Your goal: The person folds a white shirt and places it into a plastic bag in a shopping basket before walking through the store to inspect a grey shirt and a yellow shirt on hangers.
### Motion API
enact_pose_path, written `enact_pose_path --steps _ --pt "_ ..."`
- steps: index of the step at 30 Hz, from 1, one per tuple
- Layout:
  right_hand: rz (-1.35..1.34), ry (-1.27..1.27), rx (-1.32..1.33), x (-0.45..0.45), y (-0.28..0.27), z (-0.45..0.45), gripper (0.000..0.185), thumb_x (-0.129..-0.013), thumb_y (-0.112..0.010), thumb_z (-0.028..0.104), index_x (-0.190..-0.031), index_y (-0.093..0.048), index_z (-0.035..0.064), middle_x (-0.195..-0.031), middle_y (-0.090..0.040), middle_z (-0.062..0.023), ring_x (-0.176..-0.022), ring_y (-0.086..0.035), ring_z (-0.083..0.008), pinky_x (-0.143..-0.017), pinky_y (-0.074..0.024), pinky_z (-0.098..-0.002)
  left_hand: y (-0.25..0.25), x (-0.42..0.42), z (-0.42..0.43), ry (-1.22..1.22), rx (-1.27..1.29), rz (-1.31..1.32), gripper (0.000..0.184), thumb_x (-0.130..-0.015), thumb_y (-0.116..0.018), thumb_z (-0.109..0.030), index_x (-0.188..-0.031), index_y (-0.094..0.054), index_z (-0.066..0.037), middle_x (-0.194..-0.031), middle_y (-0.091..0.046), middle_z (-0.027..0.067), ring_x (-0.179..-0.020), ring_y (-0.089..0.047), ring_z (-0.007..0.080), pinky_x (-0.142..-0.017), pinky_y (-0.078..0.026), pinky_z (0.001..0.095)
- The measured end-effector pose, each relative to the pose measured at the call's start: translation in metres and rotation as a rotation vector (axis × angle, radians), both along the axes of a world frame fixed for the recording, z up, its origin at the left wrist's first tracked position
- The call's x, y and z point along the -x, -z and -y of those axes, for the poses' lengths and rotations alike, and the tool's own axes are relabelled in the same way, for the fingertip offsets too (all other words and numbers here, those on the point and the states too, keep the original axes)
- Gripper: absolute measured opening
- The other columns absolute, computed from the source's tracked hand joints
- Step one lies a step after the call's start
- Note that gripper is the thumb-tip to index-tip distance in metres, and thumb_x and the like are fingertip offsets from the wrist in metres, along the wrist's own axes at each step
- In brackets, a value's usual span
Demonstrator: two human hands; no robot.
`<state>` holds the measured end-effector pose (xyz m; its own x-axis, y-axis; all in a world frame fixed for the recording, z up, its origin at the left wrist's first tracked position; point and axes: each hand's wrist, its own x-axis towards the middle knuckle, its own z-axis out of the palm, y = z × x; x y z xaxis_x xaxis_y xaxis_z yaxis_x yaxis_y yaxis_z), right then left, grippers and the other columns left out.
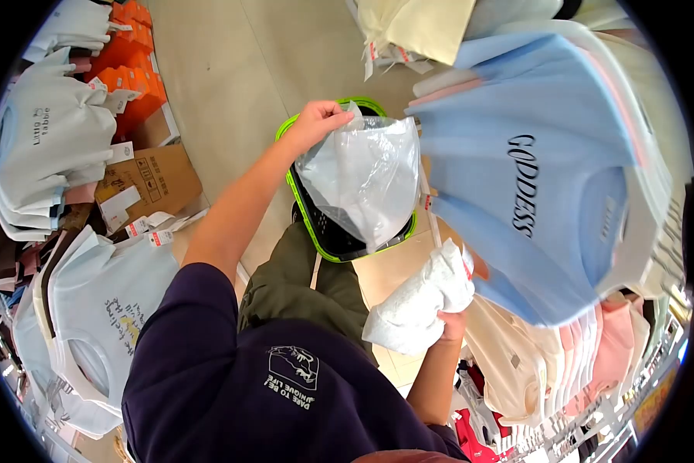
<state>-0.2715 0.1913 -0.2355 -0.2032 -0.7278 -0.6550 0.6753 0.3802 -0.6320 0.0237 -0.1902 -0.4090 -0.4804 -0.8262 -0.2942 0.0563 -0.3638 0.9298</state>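
My left hand pinches the top edge of a clear plastic bag, which hangs over a black basket with a bright green rim. Part of the basket's inside is hidden behind the bag. Lower right of it, my right hand grips a bundled light grey cloth from below and the side. The cloth is folded up and kept apart from the bag. A blue shirt with "GODDESS" lettering hangs just right of the cloth.
Racks of hanging shirts stand on both sides, with pale shirts at the left and beige ones at the lower right. A cardboard box and orange boxes are at the upper left. Tiled floor shows between the racks.
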Motion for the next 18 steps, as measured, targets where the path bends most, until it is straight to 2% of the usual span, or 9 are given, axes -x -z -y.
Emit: enact_pose_path --steps 2,5,6,7,12,18 --pt "-0.112 -0.087 0.011 0.008 -0.013 0.011 0.09 -0.063 -0.073 -0.003 -0.148 -0.045 -0.0058 -0.143 -0.059 -0.0172 -0.128 -0.061 -0.034 -0.111 -0.0469 -0.0459 -0.038 0.003 -0.007 0.005 -0.028 -0.028 0.026 -0.095 -0.077 -0.025 -0.078 -0.066 -0.009 -0.073 -0.057 -0.008 -0.068 -0.046 0.0028 -0.061 -0.036 0.0225" --pt "-0.187 -0.269 -0.029 -0.01 -0.037 0.044 0.081 -0.065 -0.076 -0.01 -0.143 -0.053 -0.0001 -0.134 -0.065 -0.0108 -0.124 -0.063 -0.0254 -0.11 -0.0468 -0.039 -0.076 0.009 -0.022 0.053 -0.053 -0.083 0.026 -0.096 -0.075 -0.024 -0.076 -0.064 -0.011 -0.074 -0.056 -0.0075 -0.069 -0.047 0.0041 -0.062 -0.036 0.0235" --pt "-0.199 -0.33 -0.013 -0.015 -0.037 0.048 0.071 -0.071 -0.076 -0.009 -0.139 -0.056 0.0015 -0.131 -0.067 -0.0074 -0.122 -0.063 -0.0215 -0.108 -0.0475 -0.0374 -0.085 0.009 -0.028 0.076 -0.077 -0.113 0.027 -0.096 -0.075 -0.025 -0.075 -0.064 -0.011 -0.073 -0.055 -0.0075 -0.068 -0.047 0.0043 -0.062 -0.036 0.0235" --pt "-0.187 -0.371 -0.078 -0.015 -0.025 0.043 0.067 -0.074 -0.074 -0.008 -0.138 -0.057 0.0016 -0.128 -0.068 -0.0069 -0.12 -0.064 -0.0211 -0.107 -0.0484 -0.0373 -0.095 0.011 -0.032 0.097 -0.097 -0.141 0.028 -0.096 -0.075 -0.025 -0.075 -0.063 -0.012 -0.072 -0.055 -0.0075 -0.068 -0.047 0.0045 -0.061 -0.036 0.0235" --pt "0.068 -0.385 0.013 -0.034 -0.008 0.052 0.063 -0.078 -0.072 -0.007 -0.138 -0.057 0.001 -0.128 -0.069 -0.01 -0.118 -0.067 -0.0236 -0.104 -0.0519 -0.0393 -0.132 0.012 -0.057 0.165 -0.181 -0.081 0.032 -0.1 -0.07 -0.026 -0.072 -0.059 -0.014 -0.07 -0.052 -0.0085 -0.066 -0.044 0.0035 -0.062 -0.033 0.0232" --pt "0.091 -0.438 0.031 -0.043 -0.014 0.057 0.065 -0.077 -0.072 -0.008 -0.139 -0.057 0.0025 -0.128 -0.07 -0.0108 -0.116 -0.068 -0.0237 -0.103 -0.0527 -0.0394 -0.13 0.008 -0.075 0.08 -0.314 -0.248 0.038 -0.099 -0.072 -0.031 -0.069 -0.056 -0.014 -0.068 -0.05 -0.0071 -0.066 -0.045 0.0052 -0.064 -0.036 0.0252"
